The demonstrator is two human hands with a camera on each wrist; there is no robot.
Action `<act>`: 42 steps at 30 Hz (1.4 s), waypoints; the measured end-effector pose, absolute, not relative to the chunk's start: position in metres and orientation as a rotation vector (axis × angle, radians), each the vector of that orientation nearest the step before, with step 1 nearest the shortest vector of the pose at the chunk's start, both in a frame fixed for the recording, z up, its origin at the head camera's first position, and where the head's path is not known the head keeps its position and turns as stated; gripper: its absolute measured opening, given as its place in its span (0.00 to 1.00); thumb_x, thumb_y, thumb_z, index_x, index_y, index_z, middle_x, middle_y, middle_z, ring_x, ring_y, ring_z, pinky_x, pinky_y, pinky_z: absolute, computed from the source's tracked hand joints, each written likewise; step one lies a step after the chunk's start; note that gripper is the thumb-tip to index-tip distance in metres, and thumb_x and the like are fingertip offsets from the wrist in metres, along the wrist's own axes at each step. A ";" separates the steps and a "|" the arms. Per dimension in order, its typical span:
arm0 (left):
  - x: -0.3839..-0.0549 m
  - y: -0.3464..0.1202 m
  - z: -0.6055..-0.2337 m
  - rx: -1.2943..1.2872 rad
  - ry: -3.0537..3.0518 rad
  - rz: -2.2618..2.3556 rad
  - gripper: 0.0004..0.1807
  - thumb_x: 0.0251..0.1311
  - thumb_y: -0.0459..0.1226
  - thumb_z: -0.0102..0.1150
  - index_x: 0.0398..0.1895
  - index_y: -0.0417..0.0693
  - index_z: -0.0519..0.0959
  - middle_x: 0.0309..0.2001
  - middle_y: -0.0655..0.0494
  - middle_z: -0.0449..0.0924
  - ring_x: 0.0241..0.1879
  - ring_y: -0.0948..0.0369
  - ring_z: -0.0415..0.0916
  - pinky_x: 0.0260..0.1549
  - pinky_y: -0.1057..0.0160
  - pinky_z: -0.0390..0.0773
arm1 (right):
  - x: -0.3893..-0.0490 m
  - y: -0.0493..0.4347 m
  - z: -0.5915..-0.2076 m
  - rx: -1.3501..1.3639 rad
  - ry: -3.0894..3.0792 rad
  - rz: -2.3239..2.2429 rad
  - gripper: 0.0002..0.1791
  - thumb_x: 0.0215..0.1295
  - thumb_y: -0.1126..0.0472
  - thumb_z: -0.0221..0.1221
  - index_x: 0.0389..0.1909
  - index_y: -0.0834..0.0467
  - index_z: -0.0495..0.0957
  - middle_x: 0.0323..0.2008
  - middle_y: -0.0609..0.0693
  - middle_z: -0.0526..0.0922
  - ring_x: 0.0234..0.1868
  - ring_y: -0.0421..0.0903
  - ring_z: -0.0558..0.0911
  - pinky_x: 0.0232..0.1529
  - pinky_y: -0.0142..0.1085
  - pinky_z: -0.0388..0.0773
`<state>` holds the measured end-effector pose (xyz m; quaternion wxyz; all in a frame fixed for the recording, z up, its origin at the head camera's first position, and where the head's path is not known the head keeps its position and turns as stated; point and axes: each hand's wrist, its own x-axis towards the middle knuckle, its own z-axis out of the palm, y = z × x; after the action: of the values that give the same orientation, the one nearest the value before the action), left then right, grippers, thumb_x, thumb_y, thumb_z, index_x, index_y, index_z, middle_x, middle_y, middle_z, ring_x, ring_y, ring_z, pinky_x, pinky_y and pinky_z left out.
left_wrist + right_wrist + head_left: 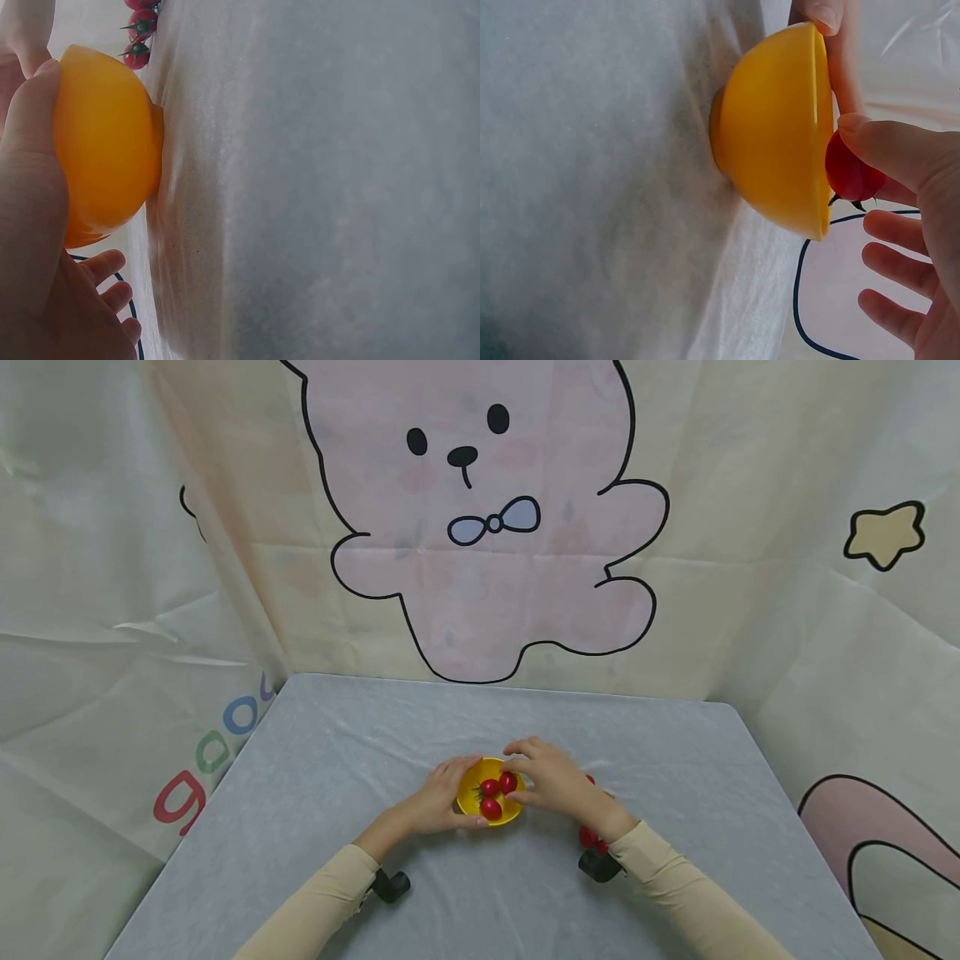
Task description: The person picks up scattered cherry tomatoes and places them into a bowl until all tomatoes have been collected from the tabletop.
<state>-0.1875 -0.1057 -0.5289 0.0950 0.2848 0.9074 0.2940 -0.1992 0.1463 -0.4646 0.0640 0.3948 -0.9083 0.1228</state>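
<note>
A yellow bowl (468, 783) stands upright on the cloth, with red cherry tomatoes (491, 809) inside it. My left hand (441, 795) grips the bowl from its left side, the thumb along the near rim and the fingers on the far side. Over the bowl's right rim, my right hand (553, 783) pinches a cherry tomato (853, 169) between thumb and index finger. Its other fingers are spread apart. The green stem end of that tomato shows at the bowl's edge in the right wrist view.
More cherry tomatoes (588, 836) lie on the table to the right, partly hidden by my right forearm. A grey cloth (465, 893) covers the table. Black wrist cameras (598, 866) hang under both sleeves. A fabric backdrop (480, 602) with a cartoon bear rises behind.
</note>
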 end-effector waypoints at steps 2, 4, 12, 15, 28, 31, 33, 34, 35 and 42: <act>-0.188 -0.106 -0.529 0.850 2.691 0.871 0.56 0.54 0.65 0.63 0.79 0.53 0.47 0.77 0.51 0.55 0.75 0.46 0.51 0.74 0.39 0.53 | -0.199 0.145 -0.467 1.193 -2.744 0.384 0.23 0.53 0.46 0.72 0.49 0.50 0.84 0.56 0.50 0.81 0.57 0.49 0.77 0.58 0.48 0.80; -0.188 -0.106 -0.529 0.855 2.691 0.873 0.56 0.54 0.64 0.64 0.79 0.52 0.47 0.77 0.51 0.55 0.75 0.46 0.51 0.74 0.39 0.53 | -0.198 0.144 -0.469 1.195 -2.743 0.401 0.23 0.53 0.46 0.72 0.49 0.50 0.84 0.56 0.50 0.81 0.57 0.50 0.77 0.58 0.49 0.79; -0.187 -0.106 -0.530 0.870 2.701 0.865 0.56 0.54 0.64 0.64 0.79 0.52 0.47 0.77 0.51 0.55 0.76 0.46 0.51 0.74 0.39 0.54 | -0.197 0.143 -0.478 1.208 -2.751 0.394 0.24 0.53 0.45 0.72 0.50 0.50 0.84 0.56 0.50 0.81 0.57 0.49 0.77 0.59 0.46 0.79; -0.187 -0.106 -0.530 0.863 2.701 0.860 0.56 0.54 0.64 0.64 0.79 0.52 0.47 0.77 0.51 0.54 0.76 0.46 0.51 0.74 0.39 0.54 | -0.196 0.142 -0.479 1.195 -2.778 0.390 0.24 0.54 0.43 0.71 0.50 0.49 0.84 0.57 0.49 0.81 0.58 0.49 0.76 0.60 0.45 0.79; -0.185 -0.105 -0.527 0.860 2.702 0.866 0.56 0.55 0.64 0.63 0.79 0.52 0.48 0.77 0.51 0.55 0.75 0.45 0.52 0.74 0.39 0.56 | -0.196 0.142 -0.481 1.192 -2.796 0.371 0.25 0.53 0.43 0.71 0.51 0.48 0.84 0.57 0.49 0.80 0.57 0.48 0.77 0.60 0.46 0.79; -0.185 -0.105 -0.528 0.854 2.699 0.874 0.56 0.54 0.64 0.63 0.78 0.53 0.48 0.77 0.51 0.55 0.75 0.46 0.52 0.74 0.39 0.55 | -0.196 0.142 -0.481 1.192 -2.794 0.386 0.24 0.54 0.44 0.71 0.50 0.48 0.84 0.57 0.49 0.80 0.57 0.48 0.77 0.61 0.47 0.78; -0.185 -0.105 -0.528 0.857 2.697 0.882 0.55 0.54 0.64 0.63 0.78 0.52 0.48 0.77 0.51 0.55 0.75 0.45 0.52 0.74 0.39 0.55 | -0.196 0.143 -0.481 1.191 -2.791 0.392 0.23 0.54 0.44 0.71 0.50 0.48 0.84 0.57 0.49 0.80 0.57 0.48 0.77 0.61 0.47 0.78; -0.185 -0.105 -0.528 0.860 2.697 0.884 0.55 0.55 0.64 0.63 0.78 0.52 0.48 0.77 0.51 0.55 0.75 0.45 0.52 0.74 0.39 0.55 | -0.197 0.143 -0.480 1.190 -2.788 0.397 0.23 0.55 0.45 0.71 0.50 0.49 0.84 0.57 0.49 0.80 0.57 0.49 0.77 0.60 0.46 0.79; -0.186 -0.105 -0.528 0.861 2.696 0.886 0.55 0.55 0.63 0.63 0.78 0.52 0.48 0.77 0.50 0.55 0.75 0.45 0.52 0.74 0.39 0.54 | -0.197 0.144 -0.479 1.187 -2.788 0.402 0.22 0.55 0.45 0.71 0.49 0.49 0.84 0.57 0.50 0.81 0.57 0.49 0.77 0.60 0.46 0.79; -0.186 -0.105 -0.530 0.849 2.704 0.874 0.56 0.54 0.64 0.64 0.78 0.53 0.48 0.76 0.51 0.56 0.75 0.45 0.52 0.74 0.39 0.53 | -0.205 0.157 -0.461 1.110 -2.750 0.451 0.20 0.55 0.49 0.72 0.47 0.51 0.85 0.57 0.52 0.81 0.58 0.51 0.78 0.59 0.49 0.79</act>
<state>-0.1863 -0.1048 -0.5300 0.0880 0.2851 0.9082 0.2936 -0.2053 0.1569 -0.4613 0.0709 0.3691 -0.9145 0.1501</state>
